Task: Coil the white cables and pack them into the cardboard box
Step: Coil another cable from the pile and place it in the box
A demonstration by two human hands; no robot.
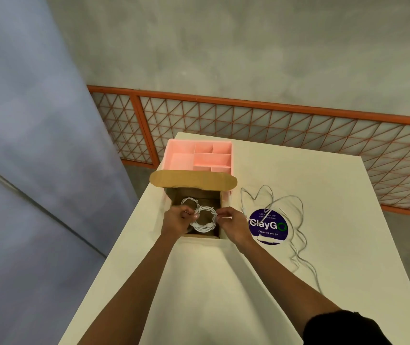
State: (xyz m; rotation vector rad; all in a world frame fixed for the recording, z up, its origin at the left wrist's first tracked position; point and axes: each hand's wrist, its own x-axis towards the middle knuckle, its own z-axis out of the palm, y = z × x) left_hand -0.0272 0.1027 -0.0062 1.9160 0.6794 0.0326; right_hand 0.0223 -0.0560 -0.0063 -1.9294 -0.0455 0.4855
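Observation:
An open cardboard box (194, 181) stands on the white table, its lid flap folded back. Over its opening I hold a coiled white cable (205, 224) between both hands. My left hand (177, 219) pinches the coil's left side and my right hand (231, 220) pinches its right side. A second coiled white cable (188, 201) lies inside the box at the back left. A loose white cable (286, 207) sprawls uncoiled on the table to the right of the box, trailing toward the near right.
A pink divided organiser tray (179, 158) sits behind the box at the table's far edge. A round blue "ClayGo" sticker (268, 226) lies on the white table (199, 295) under the loose cable. An orange mesh railing (273, 120) runs behind the table.

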